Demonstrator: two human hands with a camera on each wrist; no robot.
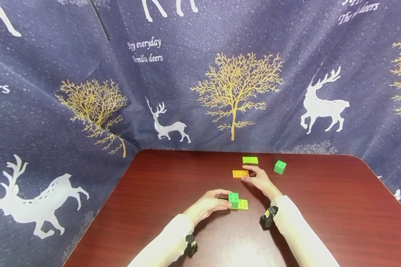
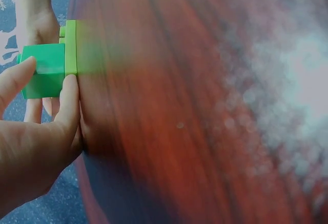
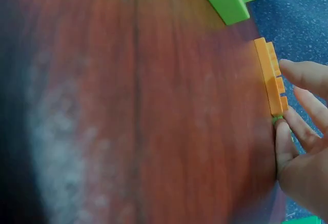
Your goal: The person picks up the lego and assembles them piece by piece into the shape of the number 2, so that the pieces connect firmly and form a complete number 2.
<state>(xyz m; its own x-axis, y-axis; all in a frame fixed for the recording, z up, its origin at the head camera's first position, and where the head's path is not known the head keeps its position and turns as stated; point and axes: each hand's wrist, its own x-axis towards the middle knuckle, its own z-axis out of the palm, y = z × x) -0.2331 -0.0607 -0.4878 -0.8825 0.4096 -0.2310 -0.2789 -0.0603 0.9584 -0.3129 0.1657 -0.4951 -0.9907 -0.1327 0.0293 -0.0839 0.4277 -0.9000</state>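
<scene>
At the table's middle, my left hand (image 1: 208,203) holds a green square toy brick (image 1: 233,199) by its left side. This green brick sits on the left half of a flat lime brick (image 1: 243,204), whose right studs show. In the left wrist view, one fingertip rests on the green brick (image 2: 46,70) and another digit lies at its lower corner beside the lime brick (image 2: 71,49). Farther back, my right hand (image 1: 258,181) is spread around the right end of a flat orange brick (image 1: 238,174). Its digits lie close to the orange brick (image 3: 266,78); firm contact is unclear.
Behind the orange brick lies another flat lime brick (image 1: 250,160). A second green square brick (image 1: 280,167) stands to the right of my right hand. The brown table (image 1: 334,196) meets a blue patterned cloth (image 1: 200,122) at the back and left.
</scene>
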